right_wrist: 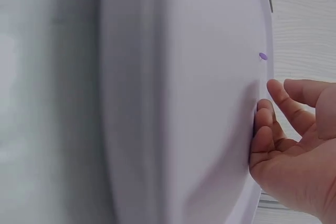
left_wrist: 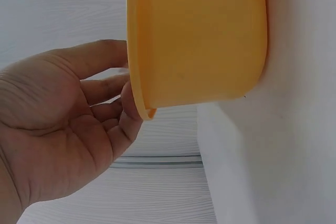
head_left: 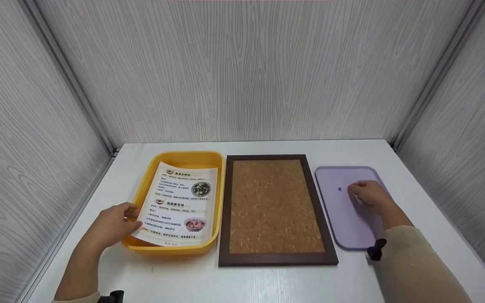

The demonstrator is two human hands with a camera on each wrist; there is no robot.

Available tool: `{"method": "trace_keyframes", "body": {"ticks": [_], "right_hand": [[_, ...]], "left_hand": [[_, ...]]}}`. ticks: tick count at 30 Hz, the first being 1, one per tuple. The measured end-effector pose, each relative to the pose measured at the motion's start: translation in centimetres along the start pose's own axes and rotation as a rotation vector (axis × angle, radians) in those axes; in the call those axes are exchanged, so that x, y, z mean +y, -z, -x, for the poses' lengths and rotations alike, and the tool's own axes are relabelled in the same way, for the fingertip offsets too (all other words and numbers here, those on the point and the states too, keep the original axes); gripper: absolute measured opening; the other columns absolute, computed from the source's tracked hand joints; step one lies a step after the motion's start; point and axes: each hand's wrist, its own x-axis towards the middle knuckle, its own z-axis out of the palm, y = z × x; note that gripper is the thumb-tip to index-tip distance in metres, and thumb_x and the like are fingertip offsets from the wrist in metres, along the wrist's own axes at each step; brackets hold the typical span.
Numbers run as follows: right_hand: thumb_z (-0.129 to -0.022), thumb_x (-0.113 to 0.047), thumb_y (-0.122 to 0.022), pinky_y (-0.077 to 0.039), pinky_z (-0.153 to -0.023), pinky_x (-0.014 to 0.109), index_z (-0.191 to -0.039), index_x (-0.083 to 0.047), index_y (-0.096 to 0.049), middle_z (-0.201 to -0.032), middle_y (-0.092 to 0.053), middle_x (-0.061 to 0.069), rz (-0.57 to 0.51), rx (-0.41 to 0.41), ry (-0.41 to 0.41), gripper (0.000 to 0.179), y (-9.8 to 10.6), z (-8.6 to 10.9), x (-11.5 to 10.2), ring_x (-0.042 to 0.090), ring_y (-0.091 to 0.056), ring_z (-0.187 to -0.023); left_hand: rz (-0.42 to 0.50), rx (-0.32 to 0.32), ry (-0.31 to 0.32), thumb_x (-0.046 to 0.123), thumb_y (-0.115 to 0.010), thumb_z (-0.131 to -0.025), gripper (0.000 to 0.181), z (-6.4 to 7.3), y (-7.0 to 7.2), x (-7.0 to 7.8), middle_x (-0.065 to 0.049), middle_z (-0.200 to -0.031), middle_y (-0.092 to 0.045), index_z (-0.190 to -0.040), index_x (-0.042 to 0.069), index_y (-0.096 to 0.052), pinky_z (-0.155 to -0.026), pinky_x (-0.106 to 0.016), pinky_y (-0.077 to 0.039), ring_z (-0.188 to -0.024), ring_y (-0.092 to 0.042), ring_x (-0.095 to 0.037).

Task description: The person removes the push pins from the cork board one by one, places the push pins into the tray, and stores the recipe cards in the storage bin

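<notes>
A yellow bin (head_left: 221,202) on the left holds a printed recipe sheet (head_left: 175,206) with food pictures, its lower left corner lying over the rim. My left hand (head_left: 116,223) is at the bin's left rim, thumb and fingers apart beside the sheet's edge; the left wrist view shows this hand (left_wrist: 68,114) partly hidden behind the rim. On a lilac tray (head_left: 335,219) at the right lies a small purple thumbtack (right_wrist: 263,56). My right hand (head_left: 369,193) is just right of it, thumb and index fingertips close together with a small gap, the other fingers bent down against the tray.
Between bin and tray lies a corkboard (head_left: 274,206) with a dark brown frame, its surface bare. All of them stand on a white table (head_left: 259,286). Grey wood-grain panels (head_left: 246,71) enclose the back and both sides.
</notes>
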Motion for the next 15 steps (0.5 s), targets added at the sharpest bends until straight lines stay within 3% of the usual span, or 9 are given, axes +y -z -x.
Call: {"method": "trace_keyframes", "body": {"ticks": [5,9,12,15], "right_hand": [[-0.104,-0.037,-0.049,-0.047,-0.085,0.028,-0.138,-0.001,-0.054,-0.126,-0.061,0.011,-0.02,-0.106,0.005,0.05,1.2,0.2,0.0,0.02,-0.054,-0.108],[-0.105,-0.035,-0.048,-0.047,-0.079,0.03,-0.137,0.002,-0.051,-0.105,-0.061,0.004,0.008,-0.165,0.01,0.049,2.1,0.8,-0.5,0.015,-0.054,-0.093],[-0.104,-0.034,-0.048,-0.048,-0.075,0.033,-0.137,0.005,-0.051,-0.101,-0.063,0.009,0.147,-0.195,0.041,0.051,2.6,1.7,-1.5,0.018,-0.056,-0.088],[-0.103,-0.036,-0.047,-0.053,-0.077,0.043,-0.137,0.008,-0.051,-0.116,-0.064,0.025,0.37,-0.21,0.101,0.056,2.9,2.7,-3.2,0.032,-0.063,-0.095]], "left_hand": [[-0.125,-0.008,0.011,0.026,-0.063,-0.097,0.059,1.0,0.2,1.4,-0.021,-0.141,-0.059,-0.148,0.004,-0.044,-0.09,-0.049,-0.055,-0.123,-0.061,-0.038],[-0.176,0.015,-0.009,0.032,-0.06,-0.099,0.057,1.7,0.5,2.8,-0.017,-0.139,-0.061,-0.148,0.009,-0.045,-0.083,-0.045,-0.053,-0.114,-0.064,-0.031],[-0.212,0.066,-0.049,0.033,-0.059,-0.099,0.054,2.0,0.4,4.1,-0.017,-0.139,-0.061,-0.146,0.009,-0.048,-0.086,-0.05,-0.052,-0.114,-0.063,-0.032],[-0.246,0.164,-0.116,0.026,-0.06,-0.099,0.046,2.2,-0.3,5.7,-0.017,-0.14,-0.061,-0.14,0.007,-0.055,-0.094,-0.058,-0.049,-0.12,-0.059,-0.038]]}}
